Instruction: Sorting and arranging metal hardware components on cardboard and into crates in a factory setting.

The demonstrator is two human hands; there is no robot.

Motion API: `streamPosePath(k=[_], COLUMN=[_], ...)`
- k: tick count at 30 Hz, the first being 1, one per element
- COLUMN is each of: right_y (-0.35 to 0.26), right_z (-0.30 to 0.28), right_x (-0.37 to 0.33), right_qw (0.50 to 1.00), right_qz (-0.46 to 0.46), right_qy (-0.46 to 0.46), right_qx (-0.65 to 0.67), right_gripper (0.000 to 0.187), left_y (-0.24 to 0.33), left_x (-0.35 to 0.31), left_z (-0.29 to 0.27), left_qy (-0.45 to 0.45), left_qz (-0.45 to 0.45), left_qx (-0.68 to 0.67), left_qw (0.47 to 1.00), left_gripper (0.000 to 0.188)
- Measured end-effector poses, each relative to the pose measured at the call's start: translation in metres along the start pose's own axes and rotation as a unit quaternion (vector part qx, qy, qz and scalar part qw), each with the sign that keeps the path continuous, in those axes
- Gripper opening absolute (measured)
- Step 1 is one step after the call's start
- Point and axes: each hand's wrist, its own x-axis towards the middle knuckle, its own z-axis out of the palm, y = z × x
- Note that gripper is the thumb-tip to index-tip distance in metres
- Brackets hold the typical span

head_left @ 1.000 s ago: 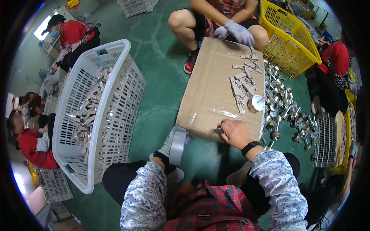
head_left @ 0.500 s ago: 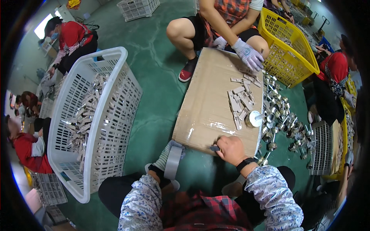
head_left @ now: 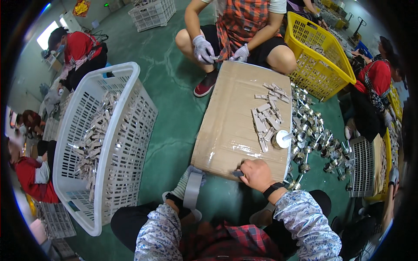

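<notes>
Here, right hand (head_left: 256,174) curled around dark piece (head_left: 238,173) at cardboard (head_left: 228,117); left hand (head_left: 196,170) by near-left corner, cannot tell openness or hold

White sleeves (head_left: 307,226) with blue leaf print, red-and-black plaid garment (head_left: 250,243), black right wristband (head_left: 273,189), striped glove (head_left: 181,185) on left hand (head_left: 193,168).

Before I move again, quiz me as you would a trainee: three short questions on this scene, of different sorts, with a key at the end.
1. True or false: the right hand wears a glove.
2. Which stands left of the cardboard: a) a yellow basket, b) a white basket, c) a blue drum?
3. Fill in: the right hand's fingers hold a small ____ object.

Key: 1. False, it is bare. 2. b. 3. Dark.
</notes>
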Motion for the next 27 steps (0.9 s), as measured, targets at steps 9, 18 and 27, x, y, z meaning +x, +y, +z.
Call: streamPosePath(k=[9, 18, 27], right_y=[0.003, 0.004, 0.003], right_z=[0.000, 0.001, 0.001], right_x=[-0.002, -0.003, -0.003], right_qw=[1.000, 1.000, 1.000], right_qz=[-0.011, -0.013, -0.013], right_qy=[-0.016, -0.016, -0.018], right_qx=[0.003, 0.000, 0.004], right_gripper=[0.027, 0.028, 0.029], left_y=[-0.002, -0.001, -0.007], left_x=[0.004, 0.000, 0.002], left_z=[-0.005, 0.003, 0.001], left_qy=[-0.022, 0.002, 0.011], left_qz=[-0.024, -0.005, 0.008], left_qx=[-0.017, 0.014, -0.041], left_qw=[0.999, 1.000, 0.999], left_gripper=[0.015, 0.014, 0.014])
